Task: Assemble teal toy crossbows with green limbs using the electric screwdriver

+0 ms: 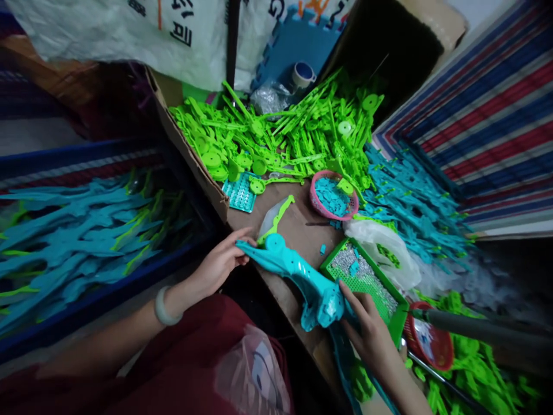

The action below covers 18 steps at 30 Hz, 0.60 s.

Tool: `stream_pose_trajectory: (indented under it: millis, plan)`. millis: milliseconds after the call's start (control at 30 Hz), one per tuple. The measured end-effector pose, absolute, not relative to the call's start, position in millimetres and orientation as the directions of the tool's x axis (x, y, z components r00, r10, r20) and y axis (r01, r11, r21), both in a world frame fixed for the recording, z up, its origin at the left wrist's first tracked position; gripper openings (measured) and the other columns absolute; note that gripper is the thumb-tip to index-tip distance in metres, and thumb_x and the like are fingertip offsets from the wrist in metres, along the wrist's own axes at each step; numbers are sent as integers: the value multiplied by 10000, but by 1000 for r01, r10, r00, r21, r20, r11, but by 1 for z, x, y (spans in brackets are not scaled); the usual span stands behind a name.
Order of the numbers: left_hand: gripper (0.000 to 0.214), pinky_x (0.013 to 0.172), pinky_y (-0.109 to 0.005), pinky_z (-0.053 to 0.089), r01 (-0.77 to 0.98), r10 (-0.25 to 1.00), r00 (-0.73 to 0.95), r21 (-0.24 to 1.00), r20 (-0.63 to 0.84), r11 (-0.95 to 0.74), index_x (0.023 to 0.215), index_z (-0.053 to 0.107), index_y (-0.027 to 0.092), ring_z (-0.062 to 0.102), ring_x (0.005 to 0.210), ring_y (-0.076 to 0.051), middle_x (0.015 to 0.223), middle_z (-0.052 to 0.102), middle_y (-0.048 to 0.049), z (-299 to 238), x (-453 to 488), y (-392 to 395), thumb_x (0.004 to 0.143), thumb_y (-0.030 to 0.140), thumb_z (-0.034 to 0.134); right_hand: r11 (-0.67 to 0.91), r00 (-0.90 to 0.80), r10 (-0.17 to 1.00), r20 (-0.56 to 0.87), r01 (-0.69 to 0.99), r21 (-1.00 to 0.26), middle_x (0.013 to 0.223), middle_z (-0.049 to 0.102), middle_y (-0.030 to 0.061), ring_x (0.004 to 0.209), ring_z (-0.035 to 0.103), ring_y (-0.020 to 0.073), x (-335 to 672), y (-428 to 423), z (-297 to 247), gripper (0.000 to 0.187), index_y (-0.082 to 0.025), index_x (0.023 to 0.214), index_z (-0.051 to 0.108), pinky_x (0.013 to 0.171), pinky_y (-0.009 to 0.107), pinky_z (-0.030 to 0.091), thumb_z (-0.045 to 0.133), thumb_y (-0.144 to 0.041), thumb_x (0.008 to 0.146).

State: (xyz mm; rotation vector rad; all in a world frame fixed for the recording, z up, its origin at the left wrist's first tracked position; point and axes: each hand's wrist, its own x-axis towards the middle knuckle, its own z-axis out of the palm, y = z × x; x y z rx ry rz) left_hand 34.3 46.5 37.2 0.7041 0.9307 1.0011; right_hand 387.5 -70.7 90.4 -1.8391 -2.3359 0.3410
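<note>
A long turquoise molded plastic part (298, 272) with a round disc and a bulky, curved end spans the space between my hands, over the near edge of the work surface. Its narrow left tip is pinched in the fingers of my left hand (227, 256). My right hand (367, 325) grips the wide right end, with some fingers hidden behind it. Just beyond the part lies a thin lime-green plastic strip (279, 216). Near my right hand is a green tray (384, 274) of small silvery pieces with a few turquoise bits on top.
Lime-green parts (280, 138) are heaped at the back. A pink basket (332, 216) holds small turquoise pieces. Turquoise parts fill a blue-rimmed bin (190, 262) at left and pile up (415, 190) at right. A dark rod-like tool (466, 325) juts in by a red basket (449, 351).
</note>
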Motion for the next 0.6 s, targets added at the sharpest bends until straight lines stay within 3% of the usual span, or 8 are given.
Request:
stream_pose_trajectory:
  millis: [100, 233, 367, 500, 600]
  plan:
    - [313, 722, -264, 532, -254, 921, 292, 908, -257, 334, 1137, 690, 217, 630, 820, -138, 1017, 701, -50, 30, 25, 33, 835, 197, 609, 234, -252, 967, -38, 939, -252, 1148, 527, 76, 974, 671, 211, 387, -86, 86, 702, -395, 1605, 210, 803, 334, 605, 482, -206, 985]
    - [233, 865, -313, 550, 21, 944, 330, 999, 17, -26, 1075, 706, 238, 630, 995, -168, 1132, 628, -49, 15, 10, 21, 865, 168, 632, 198, -226, 969, -99, 952, -233, 1203, 514, 96, 1042, 654, 238, 385, -100, 86, 666, -401, 1605, 207, 816, 358, 606, 461, -240, 1010]
    - [288, 1008, -422, 523, 286, 883, 377, 872, 280, -398, 1119, 717, 285, 540, 1210, -232, 1414, 466, -75, 10, -5, 33, 862, 161, 685, 178, -199, 969, -145, 974, -142, 1214, 504, 117, 1087, 621, 274, 381, -103, 96, 691, -411, 1613, 154, 850, 417, 605, 457, -234, 1017]
    - [361, 1164, -617, 377, 256, 726, 599, 778, 338, -573, 1149, 725, 337, 272, 1503, -360, 1652, 246, -34, 21, -14, 64, 847, 143, 693, 190, -202, 967, -156, 978, -89, 1221, 493, 136, 1071, 611, 298, 377, -103, 105, 740, -419, 1617, 105, 823, 450, 613, 468, -216, 1005]
    - [305, 1183, -625, 369, 175, 607, 737, 783, 297, -596, 1090, 751, 305, 231, 1536, -383, 1680, 238, -25, 32, -12, 85, 836, 143, 707, 168, -180, 967, -179, 983, -77, 1234, 493, 139, 1083, 609, 316, 375, -105, 108, 765, -437, 1613, 99, 824, 472, 614, 474, -194, 992]
